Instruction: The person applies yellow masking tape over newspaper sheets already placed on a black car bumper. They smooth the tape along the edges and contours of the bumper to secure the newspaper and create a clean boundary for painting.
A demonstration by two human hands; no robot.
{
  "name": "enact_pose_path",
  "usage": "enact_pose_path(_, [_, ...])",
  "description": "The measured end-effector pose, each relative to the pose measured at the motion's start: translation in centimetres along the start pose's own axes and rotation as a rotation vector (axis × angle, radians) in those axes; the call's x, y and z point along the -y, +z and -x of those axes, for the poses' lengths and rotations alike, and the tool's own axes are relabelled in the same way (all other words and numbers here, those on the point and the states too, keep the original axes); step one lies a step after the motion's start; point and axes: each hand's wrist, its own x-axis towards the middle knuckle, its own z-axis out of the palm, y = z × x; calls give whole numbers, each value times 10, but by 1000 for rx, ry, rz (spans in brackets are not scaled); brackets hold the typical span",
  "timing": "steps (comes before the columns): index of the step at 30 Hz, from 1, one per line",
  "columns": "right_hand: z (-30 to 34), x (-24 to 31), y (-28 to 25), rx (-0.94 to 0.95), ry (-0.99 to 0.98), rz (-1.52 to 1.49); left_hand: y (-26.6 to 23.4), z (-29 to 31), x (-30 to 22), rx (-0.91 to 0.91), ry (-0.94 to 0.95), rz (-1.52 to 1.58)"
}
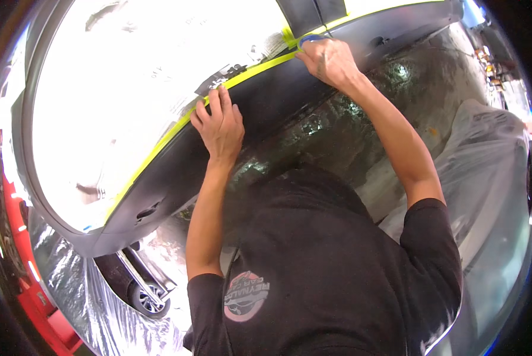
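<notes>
A bright yellow strip of masking tape (254, 72) runs along the edge between white printed masking sheet (129, 77) and a dark car body panel (272, 89). My left hand (220, 127) lies against the panel, its fingers stretched out and their tips on the tape. Farther right along the same strip, my right hand (331, 62) is closed round a small blue thing with a curved edge (311, 40). More yellow tape shows beside it. My fingers hide most of the blue thing, so its kind does not show.
Clear plastic sheeting (485, 160) drapes over something at the right. Crinkled plastic film (94, 296) hangs at the lower left, near a car wheel (150, 298). A red object (43, 302) stands at the left rim. Dark, wet-looking floor (402, 113) lies below the panel.
</notes>
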Motion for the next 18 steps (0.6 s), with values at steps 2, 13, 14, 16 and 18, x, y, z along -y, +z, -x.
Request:
enact_pose_path(2, [-6, 2, 3, -36, -2, 0, 6, -7, -4, 3, 29, 35])
enact_pose_path(13, [1, 3, 13, -177, -39, -3, 4, -46, -16, -11, 180, 78])
enact_pose_path(14, [1, 4, 13, -178, -34, 1, 2, -49, -18, 15, 174, 61])
enact_pose_path(16, [-3, 5, 15, -150, -15, 19, 0, -55, -23, 66, 160, 28])
enact_pose_path(18, [-5, 5, 16, -138, 1, 19, 3, -61, -28, 74, 126, 28])
